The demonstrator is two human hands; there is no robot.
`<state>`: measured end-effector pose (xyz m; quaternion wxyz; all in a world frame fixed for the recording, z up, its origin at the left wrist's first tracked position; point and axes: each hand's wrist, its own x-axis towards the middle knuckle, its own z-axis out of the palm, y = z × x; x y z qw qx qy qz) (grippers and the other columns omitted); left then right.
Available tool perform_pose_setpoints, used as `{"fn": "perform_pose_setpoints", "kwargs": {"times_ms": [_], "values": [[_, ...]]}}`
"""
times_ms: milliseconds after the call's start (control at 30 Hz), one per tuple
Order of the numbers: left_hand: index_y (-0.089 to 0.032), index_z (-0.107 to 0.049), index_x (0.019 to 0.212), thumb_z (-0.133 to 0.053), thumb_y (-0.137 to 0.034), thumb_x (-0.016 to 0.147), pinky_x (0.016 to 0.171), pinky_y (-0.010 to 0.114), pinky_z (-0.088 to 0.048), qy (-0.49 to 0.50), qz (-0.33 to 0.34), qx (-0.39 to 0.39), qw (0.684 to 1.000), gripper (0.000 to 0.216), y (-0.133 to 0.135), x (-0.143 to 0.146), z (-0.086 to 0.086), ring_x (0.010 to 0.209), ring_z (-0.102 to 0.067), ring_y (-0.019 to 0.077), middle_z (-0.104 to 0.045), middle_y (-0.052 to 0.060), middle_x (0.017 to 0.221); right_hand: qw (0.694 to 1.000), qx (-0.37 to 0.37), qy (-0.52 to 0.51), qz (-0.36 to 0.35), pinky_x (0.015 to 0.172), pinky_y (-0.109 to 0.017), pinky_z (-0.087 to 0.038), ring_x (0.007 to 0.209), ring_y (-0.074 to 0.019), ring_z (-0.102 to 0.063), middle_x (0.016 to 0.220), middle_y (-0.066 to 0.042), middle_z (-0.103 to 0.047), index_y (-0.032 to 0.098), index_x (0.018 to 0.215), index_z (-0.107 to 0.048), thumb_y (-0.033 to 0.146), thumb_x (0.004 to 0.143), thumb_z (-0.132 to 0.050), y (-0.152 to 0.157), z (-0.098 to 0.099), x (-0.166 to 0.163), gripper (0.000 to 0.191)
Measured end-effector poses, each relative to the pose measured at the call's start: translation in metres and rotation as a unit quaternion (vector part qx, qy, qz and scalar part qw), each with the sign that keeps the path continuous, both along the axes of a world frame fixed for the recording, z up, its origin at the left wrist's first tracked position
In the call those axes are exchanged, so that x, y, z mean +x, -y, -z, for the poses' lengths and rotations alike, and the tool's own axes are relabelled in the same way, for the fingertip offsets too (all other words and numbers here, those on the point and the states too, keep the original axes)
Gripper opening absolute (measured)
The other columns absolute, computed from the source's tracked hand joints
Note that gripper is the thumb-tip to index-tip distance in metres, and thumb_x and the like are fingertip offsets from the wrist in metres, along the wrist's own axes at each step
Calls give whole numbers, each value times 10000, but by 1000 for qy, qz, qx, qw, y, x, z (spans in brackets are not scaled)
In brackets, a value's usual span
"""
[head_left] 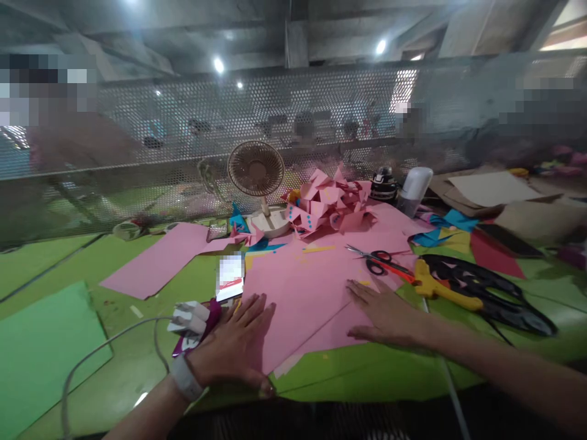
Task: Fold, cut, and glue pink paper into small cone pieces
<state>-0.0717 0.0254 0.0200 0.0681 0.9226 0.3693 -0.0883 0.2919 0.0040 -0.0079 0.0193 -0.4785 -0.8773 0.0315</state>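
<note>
Large pink paper sheets [293, 293] lie flat and overlapping in front of me. My left hand [238, 333] rests on their left edge, palm down with fingers stretched, wearing a pale wristband. My right hand [383, 311] lies flat on the sheets' right side, fingers extended. Neither hand holds anything. Just beyond my right hand are small scissors [376, 260] with dark handles and a yellow-handled tool [444, 290] with an orange-red part. Beside my left hand sit a white plug adapter [192, 318] on a purple packet and a lit phone [230, 278].
A heap of folded pink paper pieces [328, 205] stands behind the sheets, next to a small fan [257, 171]. Green paper [50, 360] lies at far left. A black oval object [518, 305] is at right. A perforated metal panel [174, 116] borders the table's back.
</note>
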Motion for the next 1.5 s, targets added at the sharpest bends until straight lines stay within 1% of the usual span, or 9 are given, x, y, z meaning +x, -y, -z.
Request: {"fn": "perform_pose_setpoints", "kwargs": {"times_ms": [267,500,700,833,933,1067,1200,1367,1500], "values": [[-246,-51,1452,-512,-809,552,1078,562,-83,36,30,28,998,1157,2,-1,-1,1353,-72,395,-76,107,1508,996,2,-71,60,772,-343,-411,940,-275,-565,1054,-135,-604,141,1028,-593,636,708,-556,-48,-17,-16,590],[-256,-32,1451,-501,-797,590,1085,539,-111,65,36,41,996,1120,6,5,-9,1357,-64,384,-46,85,1513,986,-116,-92,79,516,-241,-271,672,-189,-522,747,-26,-579,185,800,-558,566,539,-708,-70,-19,-16,486],[-250,-243,1416,-474,-604,802,1055,448,-267,151,-30,99,983,745,10,18,-28,1340,-233,302,-227,90,1487,978,-131,-158,32,515,-235,-230,572,-105,-379,596,41,-392,181,553,-392,482,669,-625,-76,-21,-8,398],[-183,-618,1031,-447,-397,897,837,314,-443,288,-84,96,949,305,17,27,-39,953,-579,192,-640,88,1034,928,-238,-287,21,486,-218,-240,520,-80,-323,567,65,-346,192,607,-369,541,757,-534,-68,-34,6,414],[-162,-588,569,-408,-333,922,610,235,-423,359,-80,27,930,431,27,36,-43,562,-539,110,-570,21,565,888,-245,-388,43,471,-218,-215,508,-71,-275,574,72,-302,193,620,-370,538,747,-572,-62,-44,18,420],[-152,-620,547,-423,-369,912,526,205,-394,339,-72,-175,922,468,36,52,-42,479,-505,84,-569,10,502,871,-159,-459,65,487,-224,-218,547,-78,-284,602,59,-293,181,599,-395,501,764,-588,-54,-55,29,408],[-168,-651,999,-543,-465,824,676,272,-503,453,-177,-335,807,361,27,66,-32,873,-609,187,-675,84,961,854,-127,-498,86,498,-221,-261,557,-83,-341,599,50,-352,171,616,-456,480,760,-608,-40,-59,31,374],[-143,-690,823,-645,-446,742,927,377,-463,658,-285,-347,604,317,8,80,-24,980,-588,214,-676,68,892,852,-158,-493,81,589,-253,-427,675,-146,-531,708,-12,-559,162,750,-603,493,751,-613,-26,-47,22,331],[-158,-676,839,-679,-397,718,906,414,-493,718,-286,-295,561,268,1,89,-25,972,-591,213,-668,43,940,834,-96,-538,81,881,-343,-454,1123,-232,-494,1236,-106,-510,220,1174,-515,452,692,-693,-29,-31,16,563]]}}
